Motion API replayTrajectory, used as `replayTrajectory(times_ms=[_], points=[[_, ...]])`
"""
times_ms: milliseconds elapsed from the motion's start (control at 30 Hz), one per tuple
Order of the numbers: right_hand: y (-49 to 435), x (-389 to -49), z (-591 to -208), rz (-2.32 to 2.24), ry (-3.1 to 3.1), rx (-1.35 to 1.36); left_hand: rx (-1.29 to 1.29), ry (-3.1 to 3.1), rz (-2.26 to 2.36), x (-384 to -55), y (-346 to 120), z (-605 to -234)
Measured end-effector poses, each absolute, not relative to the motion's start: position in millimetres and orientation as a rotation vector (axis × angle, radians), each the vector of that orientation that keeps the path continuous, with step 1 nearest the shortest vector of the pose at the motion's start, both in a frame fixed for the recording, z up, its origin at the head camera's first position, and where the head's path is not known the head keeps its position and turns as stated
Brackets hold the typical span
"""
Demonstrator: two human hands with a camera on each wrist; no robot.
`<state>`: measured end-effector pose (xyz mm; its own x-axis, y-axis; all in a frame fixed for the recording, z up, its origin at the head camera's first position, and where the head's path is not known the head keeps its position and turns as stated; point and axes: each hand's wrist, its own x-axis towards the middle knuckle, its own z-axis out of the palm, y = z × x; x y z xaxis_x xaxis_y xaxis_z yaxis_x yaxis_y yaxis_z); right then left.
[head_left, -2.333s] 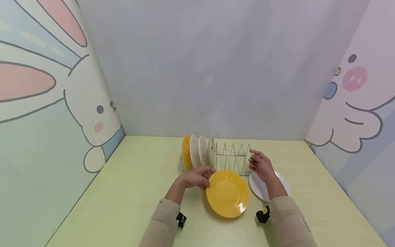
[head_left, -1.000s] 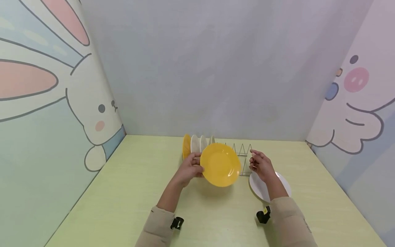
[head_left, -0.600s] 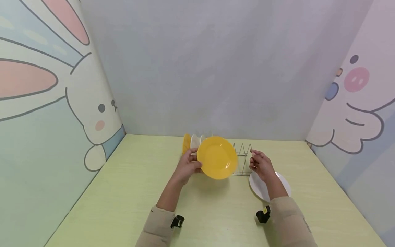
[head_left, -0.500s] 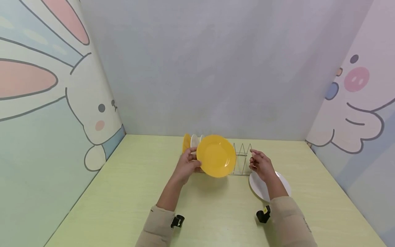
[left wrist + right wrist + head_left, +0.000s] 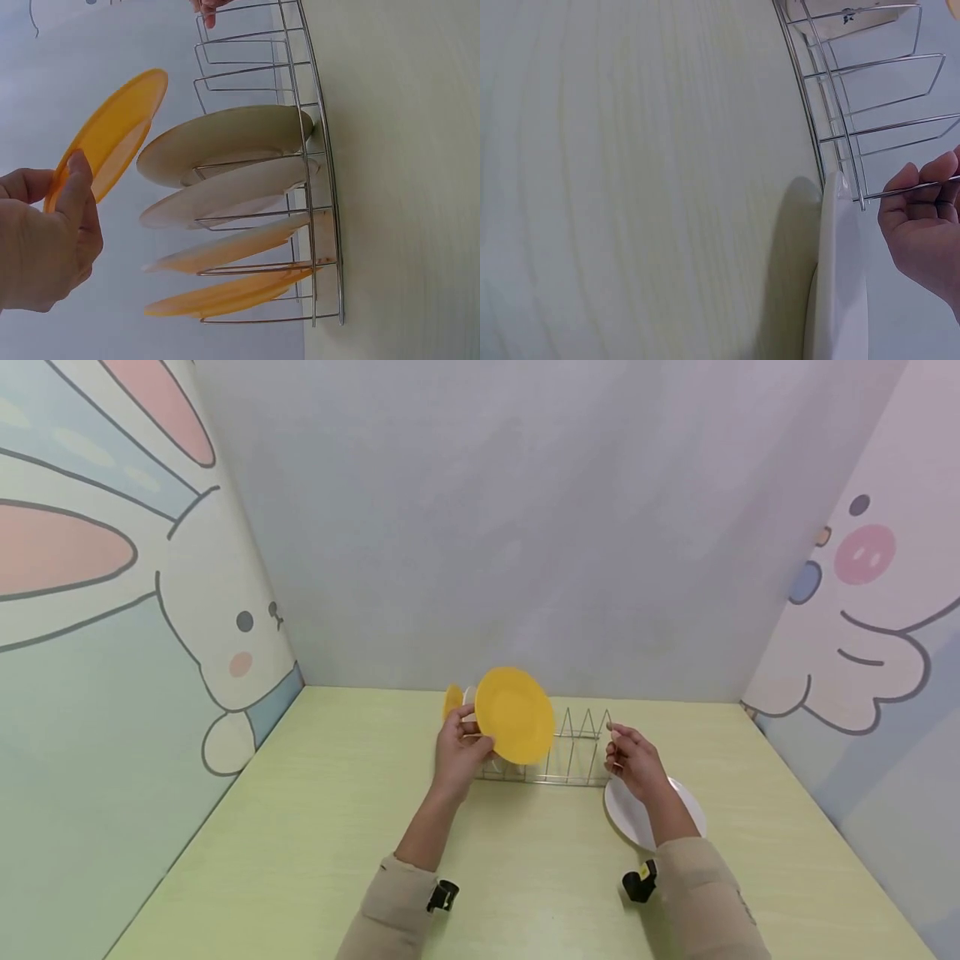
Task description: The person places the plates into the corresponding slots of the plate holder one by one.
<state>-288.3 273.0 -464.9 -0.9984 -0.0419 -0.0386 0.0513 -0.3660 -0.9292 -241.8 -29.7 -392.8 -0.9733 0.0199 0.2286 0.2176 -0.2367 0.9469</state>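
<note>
My left hand (image 5: 459, 753) pinches a yellow plate (image 5: 516, 714) by its left edge, thumb on the near side. The plate is tilted and stands in the air; in the left wrist view it is apart from the wire dish rack (image 5: 335, 232). Several plates stand on edge in that rack, among them a cream one (image 5: 225, 139), a white one (image 5: 232, 191) and a yellow one (image 5: 232, 294). In the head view the held plate and left hand partly hide them. My right hand (image 5: 926, 225) pinches the end wire of the rack with thumb and fingers.
A white plate (image 5: 688, 806) lies on the pale wooden table (image 5: 540, 877) below my right forearm, beside the rack's right end; the right wrist view suggests another plate under it. A grey wall (image 5: 480, 527) rises behind, and cartoon-printed panels stand on both sides.
My left hand has lifted the yellow plate off the table and carried it up, away and slightly left over the rack, turning it more edge-on. The right hand has stayed on the rack.
</note>
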Motion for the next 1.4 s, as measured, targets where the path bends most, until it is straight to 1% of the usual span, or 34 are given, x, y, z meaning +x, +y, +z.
replayTrajectory(times_ms=[300, 433, 667, 933, 1400], points=[[272.2, -288.1, -463.1, -2.526, 1.797, -0.019, -0.305, -1.732, -2.293, -245.5, -13.0, -395.0], [272.6, -287.2, -462.2, -2.532, 1.785, -0.023, -0.254, -1.733, -2.280, -247.1, -3.6, -398.3], [273.6, -287.9, -462.8, -2.530, 1.785, -0.028, -0.131, -1.859, -2.079, -247.5, 12.7, -404.5], [273.9, -287.9, -465.7, -2.531, 1.778, -0.029, -0.121, -1.943, -1.939, -247.0, 25.9, -416.0], [272.6, -286.8, -464.0, -2.535, 1.771, -0.005, -0.198, -1.977, -1.729, -251.1, 46.7, -430.1]])
